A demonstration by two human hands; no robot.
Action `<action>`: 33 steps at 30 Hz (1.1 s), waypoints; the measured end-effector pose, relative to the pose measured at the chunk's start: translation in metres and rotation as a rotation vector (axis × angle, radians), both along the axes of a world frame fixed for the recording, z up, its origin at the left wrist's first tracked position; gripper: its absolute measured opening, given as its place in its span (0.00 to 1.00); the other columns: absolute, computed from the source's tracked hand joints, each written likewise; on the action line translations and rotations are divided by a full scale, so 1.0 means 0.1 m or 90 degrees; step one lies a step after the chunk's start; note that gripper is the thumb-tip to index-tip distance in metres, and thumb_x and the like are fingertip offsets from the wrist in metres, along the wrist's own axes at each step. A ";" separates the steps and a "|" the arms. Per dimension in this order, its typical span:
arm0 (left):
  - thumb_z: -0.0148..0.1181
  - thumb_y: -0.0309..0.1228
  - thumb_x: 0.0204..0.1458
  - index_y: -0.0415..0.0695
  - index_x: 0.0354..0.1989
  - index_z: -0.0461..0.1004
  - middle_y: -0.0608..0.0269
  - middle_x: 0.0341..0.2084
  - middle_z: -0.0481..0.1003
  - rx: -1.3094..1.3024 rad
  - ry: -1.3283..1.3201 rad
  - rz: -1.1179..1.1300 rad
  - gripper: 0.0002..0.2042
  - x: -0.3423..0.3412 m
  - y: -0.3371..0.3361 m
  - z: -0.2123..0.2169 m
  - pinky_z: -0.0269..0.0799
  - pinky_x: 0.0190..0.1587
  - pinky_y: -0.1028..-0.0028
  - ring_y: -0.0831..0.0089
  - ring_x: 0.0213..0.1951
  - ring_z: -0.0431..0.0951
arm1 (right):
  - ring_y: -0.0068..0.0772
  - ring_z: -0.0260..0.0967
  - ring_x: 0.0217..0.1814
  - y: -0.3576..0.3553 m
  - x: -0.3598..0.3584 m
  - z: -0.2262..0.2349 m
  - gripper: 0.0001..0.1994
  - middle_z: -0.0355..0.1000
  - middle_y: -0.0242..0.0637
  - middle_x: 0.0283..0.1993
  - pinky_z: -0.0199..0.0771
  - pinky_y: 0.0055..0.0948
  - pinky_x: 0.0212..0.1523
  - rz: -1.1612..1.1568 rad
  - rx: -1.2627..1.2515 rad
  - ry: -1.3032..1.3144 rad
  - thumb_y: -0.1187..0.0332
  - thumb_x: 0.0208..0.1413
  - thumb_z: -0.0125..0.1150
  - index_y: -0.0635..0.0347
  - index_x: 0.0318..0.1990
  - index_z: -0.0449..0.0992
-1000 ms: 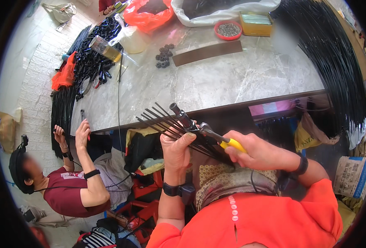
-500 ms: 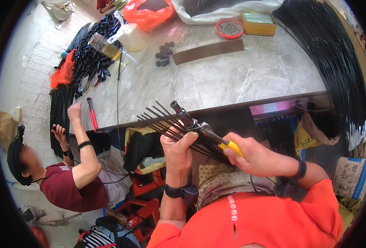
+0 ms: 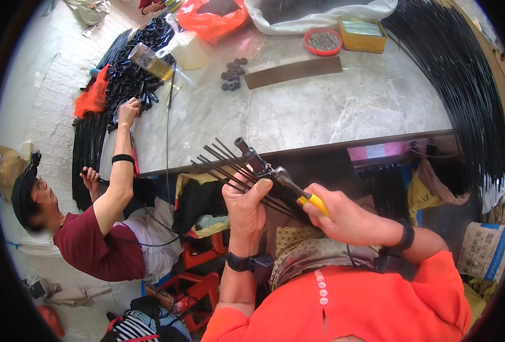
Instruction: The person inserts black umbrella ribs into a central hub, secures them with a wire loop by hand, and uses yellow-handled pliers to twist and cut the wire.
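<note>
My left hand (image 3: 245,210) is closed round a black umbrella frame (image 3: 252,158), whose thin ribs fan out to the left and pass below the hand. Its tube-shaped hub points up and away, and my left thumb presses just below it. My right hand (image 3: 343,218) grips yellow-handled pliers (image 3: 315,203), with the metal jaws at the hub's collar beside that thumb. Whether the jaws are clamped on a part cannot be made out. Both hands are in front of the table's near edge.
On the grey table (image 3: 321,108) lie a brown strip (image 3: 293,72), small black notched parts (image 3: 233,74), a red bowl of metal bits (image 3: 323,42) and a yellow box (image 3: 363,35). Long black rods (image 3: 452,74) hang over the right end. A co-worker (image 3: 101,242) sits at the left.
My hands keep nearly the same hold, with the pliers still at the hub. The co-worker's raised hand has reached forward to the pile of black parts. The view has shifted slightly.
</note>
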State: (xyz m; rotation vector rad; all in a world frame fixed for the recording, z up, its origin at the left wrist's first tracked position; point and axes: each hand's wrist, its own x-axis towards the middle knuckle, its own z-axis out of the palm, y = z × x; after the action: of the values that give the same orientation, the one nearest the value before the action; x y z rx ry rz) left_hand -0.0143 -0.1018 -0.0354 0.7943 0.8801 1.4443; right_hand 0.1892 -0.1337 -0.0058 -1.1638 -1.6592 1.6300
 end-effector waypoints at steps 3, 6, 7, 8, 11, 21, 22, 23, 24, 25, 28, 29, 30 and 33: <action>0.70 0.20 0.46 0.37 0.45 0.77 0.58 0.38 0.80 0.001 0.016 -0.008 0.16 -0.08 0.00 -0.04 0.76 0.44 0.74 0.72 0.37 0.80 | 0.46 0.71 0.26 0.00 -0.03 -0.04 0.07 0.70 0.49 0.25 0.68 0.39 0.29 0.000 0.002 0.023 0.74 0.64 0.52 0.65 0.45 0.63; 0.70 0.22 0.47 0.36 0.46 0.76 0.57 0.39 0.80 0.008 0.023 -0.019 0.16 -0.19 -0.02 -0.13 0.77 0.46 0.71 0.70 0.38 0.81 | 0.24 0.63 0.25 0.00 -0.03 -0.07 0.06 0.68 0.34 0.24 0.66 0.28 0.29 0.012 -0.021 0.045 0.70 0.67 0.49 0.62 0.46 0.66; 0.70 0.22 0.48 0.35 0.46 0.76 0.57 0.39 0.80 0.017 0.015 -0.022 0.16 -0.21 -0.02 -0.14 0.78 0.47 0.70 0.69 0.39 0.81 | 0.24 0.64 0.24 0.01 -0.03 -0.07 0.06 0.68 0.34 0.24 0.66 0.29 0.28 0.022 -0.016 0.045 0.70 0.66 0.50 0.62 0.46 0.66; 0.70 0.22 0.48 0.35 0.46 0.76 0.57 0.39 0.80 0.017 0.019 -0.021 0.16 -0.20 -0.03 -0.12 0.78 0.47 0.70 0.69 0.39 0.81 | 0.24 0.64 0.23 0.01 -0.02 -0.07 0.07 0.69 0.35 0.24 0.66 0.29 0.27 0.032 -0.010 0.045 0.70 0.66 0.51 0.61 0.46 0.66; 0.68 0.19 0.48 0.34 0.44 0.77 0.56 0.37 0.80 -0.008 0.001 -0.019 0.13 -0.17 -0.03 -0.07 0.74 0.48 0.73 0.72 0.39 0.80 | 0.26 0.66 0.22 -0.02 -0.02 -0.11 0.07 0.70 0.35 0.22 0.66 0.30 0.25 0.014 0.006 0.059 0.70 0.65 0.52 0.61 0.47 0.66; 0.67 0.21 0.50 0.33 0.47 0.74 0.52 0.38 0.79 0.010 0.022 -0.012 0.16 -0.15 0.00 -0.26 0.80 0.46 0.58 0.57 0.38 0.82 | 0.58 0.73 0.27 -0.08 0.01 -0.16 0.09 0.71 0.53 0.24 0.69 0.45 0.28 -0.023 0.071 0.063 0.70 0.63 0.53 0.63 0.47 0.65; 0.65 0.20 0.51 0.31 0.47 0.72 0.48 0.38 0.78 -0.050 0.076 0.009 0.16 -0.17 0.00 -0.24 0.80 0.46 0.53 0.53 0.38 0.82 | 0.60 0.73 0.29 -0.09 -0.02 -0.28 0.10 0.72 0.53 0.25 0.70 0.46 0.29 -0.050 0.108 0.062 0.69 0.62 0.54 0.63 0.47 0.65; 0.64 0.20 0.51 0.31 0.48 0.71 0.46 0.38 0.77 -0.066 0.111 0.035 0.16 -0.14 0.04 -0.24 0.80 0.47 0.52 0.53 0.38 0.81 | 0.61 0.74 0.32 -0.07 -0.02 -0.34 0.10 0.73 0.53 0.26 0.72 0.48 0.33 -0.063 0.117 0.084 0.68 0.62 0.54 0.63 0.47 0.66; 0.63 0.20 0.52 0.30 0.51 0.69 0.46 0.40 0.77 -0.093 0.098 0.025 0.18 0.05 0.02 -0.06 0.80 0.48 0.54 0.55 0.39 0.81 | 0.61 0.74 0.33 -0.07 -0.01 -0.43 0.10 0.73 0.53 0.27 0.73 0.48 0.33 -0.073 0.114 0.120 0.67 0.62 0.53 0.63 0.45 0.67; 0.61 0.21 0.54 0.31 0.52 0.67 0.48 0.40 0.76 -0.081 0.111 0.003 0.18 0.01 -0.01 -0.03 0.80 0.49 0.57 0.57 0.41 0.81 | 0.62 0.74 0.33 -0.06 -0.06 -0.49 0.10 0.72 0.54 0.27 0.73 0.48 0.33 -0.066 0.139 0.117 0.67 0.61 0.54 0.64 0.44 0.66; 0.60 0.20 0.54 0.32 0.50 0.69 0.50 0.40 0.75 -0.019 0.106 0.028 0.15 -0.28 -0.11 -0.04 0.78 0.48 0.60 0.61 0.40 0.79 | 0.61 0.73 0.33 -0.04 -0.20 -0.39 0.15 0.72 0.58 0.28 0.70 0.49 0.33 -0.020 0.106 0.162 0.61 0.60 0.57 0.67 0.38 0.67; 0.60 0.21 0.54 0.33 0.50 0.69 0.51 0.41 0.75 -0.017 0.101 0.027 0.15 -0.36 -0.07 -0.13 0.78 0.48 0.61 0.62 0.40 0.78 | 0.61 0.73 0.34 -0.02 -0.16 -0.39 0.17 0.72 0.59 0.28 0.69 0.49 0.33 -0.019 0.129 0.168 0.59 0.60 0.58 0.68 0.36 0.67; 0.57 0.30 0.59 0.34 0.47 0.72 0.52 0.35 0.78 -0.038 0.204 0.014 0.12 -0.48 -0.01 -0.28 0.63 0.29 0.71 0.71 0.24 0.68 | 0.61 0.73 0.34 -0.01 -0.04 -0.38 0.17 0.72 0.59 0.28 0.69 0.49 0.33 -0.061 0.135 0.150 0.59 0.60 0.58 0.68 0.36 0.67; 0.53 0.35 0.64 0.34 0.42 0.75 0.54 0.27 0.80 -0.035 0.257 -0.076 0.14 -0.14 -0.05 -0.04 0.47 0.09 0.79 0.81 0.06 0.57 | 0.62 0.73 0.34 0.02 0.17 -0.37 0.23 0.71 0.60 0.28 0.69 0.48 0.33 -0.120 0.199 0.193 0.51 0.62 0.57 0.69 0.35 0.67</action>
State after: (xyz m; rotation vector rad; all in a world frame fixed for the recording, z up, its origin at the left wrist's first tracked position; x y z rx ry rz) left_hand -0.0287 -0.1069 -0.0392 1.0995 1.1509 1.1679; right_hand 0.2062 -0.1319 -0.0428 -0.8419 -1.4938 1.3000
